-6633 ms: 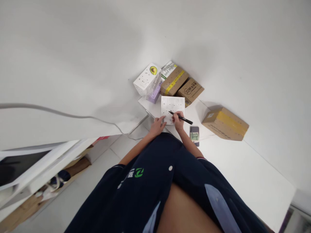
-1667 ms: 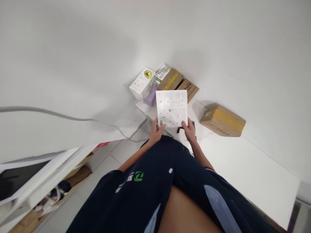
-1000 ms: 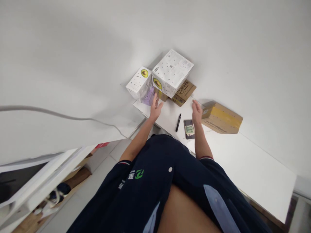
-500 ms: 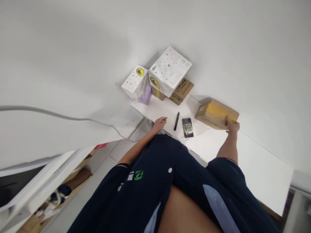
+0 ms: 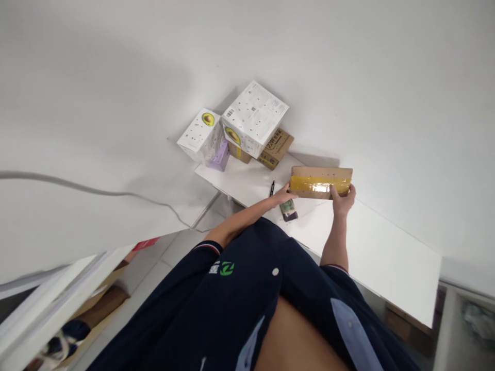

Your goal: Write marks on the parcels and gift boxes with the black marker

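Observation:
A brown cardboard box (image 5: 309, 171) with a strip of shiny yellow tape along its face is held level over the white table. My right hand (image 5: 343, 200) grips its right end, thumb pressed on the taped side. At the opposite end, my left hand (image 5: 283, 196) is closed on the lower left corner, its fingers partly hidden by the box. Below my left hand lies a phone (image 5: 291, 215) with a green banknote-like picture, partly covered. A black marker (image 5: 272, 187) lies beside it, its lower part behind my hand.
White avocado-print boxes (image 5: 255, 113) are stacked against the wall, with a brown carton (image 5: 279, 147) and a purple box (image 5: 219, 157) beneath. The white table (image 5: 398, 257) stretches right. A grey cable (image 5: 96, 185) hangs at left, above an open shelf (image 5: 96, 319).
My left hand has reached right from the table edge and taken hold of the box's left end. The box has moved left and turned, its taped side now facing me.

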Demonstrator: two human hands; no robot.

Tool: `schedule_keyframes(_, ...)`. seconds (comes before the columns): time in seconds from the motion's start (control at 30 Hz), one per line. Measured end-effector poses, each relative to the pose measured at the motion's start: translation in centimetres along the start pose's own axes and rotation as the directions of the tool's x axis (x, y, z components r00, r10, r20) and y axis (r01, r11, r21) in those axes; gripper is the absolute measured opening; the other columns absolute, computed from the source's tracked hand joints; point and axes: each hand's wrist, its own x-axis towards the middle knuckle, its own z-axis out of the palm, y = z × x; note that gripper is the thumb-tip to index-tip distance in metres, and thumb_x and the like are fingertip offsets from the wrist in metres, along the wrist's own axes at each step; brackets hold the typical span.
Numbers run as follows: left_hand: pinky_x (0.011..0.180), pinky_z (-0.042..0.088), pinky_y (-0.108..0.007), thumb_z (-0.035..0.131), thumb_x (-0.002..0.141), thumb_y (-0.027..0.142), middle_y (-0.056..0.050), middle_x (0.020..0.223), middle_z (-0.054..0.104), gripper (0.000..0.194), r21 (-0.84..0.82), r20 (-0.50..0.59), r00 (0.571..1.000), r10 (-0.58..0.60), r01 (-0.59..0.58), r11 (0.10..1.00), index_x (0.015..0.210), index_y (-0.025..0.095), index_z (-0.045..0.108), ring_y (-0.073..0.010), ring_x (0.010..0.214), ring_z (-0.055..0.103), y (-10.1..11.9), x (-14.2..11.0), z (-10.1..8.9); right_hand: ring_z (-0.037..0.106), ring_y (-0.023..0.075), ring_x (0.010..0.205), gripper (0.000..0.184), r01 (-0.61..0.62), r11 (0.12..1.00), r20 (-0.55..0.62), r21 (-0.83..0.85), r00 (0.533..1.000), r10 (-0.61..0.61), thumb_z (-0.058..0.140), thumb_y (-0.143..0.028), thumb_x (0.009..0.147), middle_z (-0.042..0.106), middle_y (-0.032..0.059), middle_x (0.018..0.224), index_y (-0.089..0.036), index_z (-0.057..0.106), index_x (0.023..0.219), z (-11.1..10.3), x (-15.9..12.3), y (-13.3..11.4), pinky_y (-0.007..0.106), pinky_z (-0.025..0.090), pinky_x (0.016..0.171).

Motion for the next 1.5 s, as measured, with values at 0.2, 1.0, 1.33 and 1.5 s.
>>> schedule_keyframes(0.2, 0.121, 0.04, -0.045, 0.068, 0.088, 0.031, -0.013, 0.159, 0.046, 0.076, 0.211, -0.288, 0.9, 0.326, -0.272, 0.939, 0.156, 0.025, 0.037, -0.0275, 0.146, 0.046, -0.5, -8.1, -3.2, 0.064, 0.0277, 0.119, 0.087, 0.118, 0.981, 0.079, 0.153, 0.988, -0.131, 0.073, -0.057, 0.074, 0.056, 0.0144, 0.134, -0.022, 0.04, 0.146, 0.3, -6.0, -4.3, 0.046, 0.058, 0.098)
schedule_keyframes(1.0, 0.113, 0.047, -0.047, 0.071, 0.08, 0.07, -0.019, 0.14, 0.059, 0.087, 0.179, -0.758, 0.618, 0.208, -0.109, 0.978, 0.146, 0.02, 0.043, -0.0298, 0.13, 0.06, -7.9, -14.0, -15.9, 0.061, 0.0268, 0.121, 0.071, -0.15, 0.966, 0.803, 0.21, 0.59, -0.083, 0.067, -0.043, 0.075, 0.065, 0.0119, 0.132, -0.025, 0.054, 0.142, 13.6, -15.0, -0.8, 0.045, 0.053, 0.098)
schedule_keyframes(1.33, 0.118, 0.039, -0.056, 0.09, 0.064, 0.041, -0.014, 0.135, 0.053, 0.098, 0.356, -0.76, 0.579, 0.295, -0.009, 0.934, 0.15, 0.025, 0.046, -0.0373, 0.135, 0.049, -6.5, -15.0, -15.9, 0.064, 0.0263, 0.096, 0.054, 0.172, 0.982, 0.657, 0.084, 0.731, -0.184, 0.057, -0.054, 0.09, 0.066, 0.011, 0.102, -0.02, 0.065, 0.131, 13.4, -12.3, -1.8, 0.045, 0.056, 0.09)
schedule_keyframes(1.5, 0.12, 0.037, -0.055, 0.085, 0.065, 0.028, -0.014, 0.132, 0.052, 0.093, 0.281, -0.797, 0.559, 0.23, 0.006, 0.96, 0.15, 0.023, 0.048, -0.0362, 0.134, 0.052, -5.9, -14.0, -16.6, 0.066, 0.0262, 0.099, 0.065, 0.111, 0.991, 0.665, 0.071, 0.735, -0.13, 0.056, -0.057, 0.09, 0.067, 0.015, 0.114, -0.017, 0.061, 0.14, 14.1, -12.4, -2.2, 0.045, 0.058, 0.09)
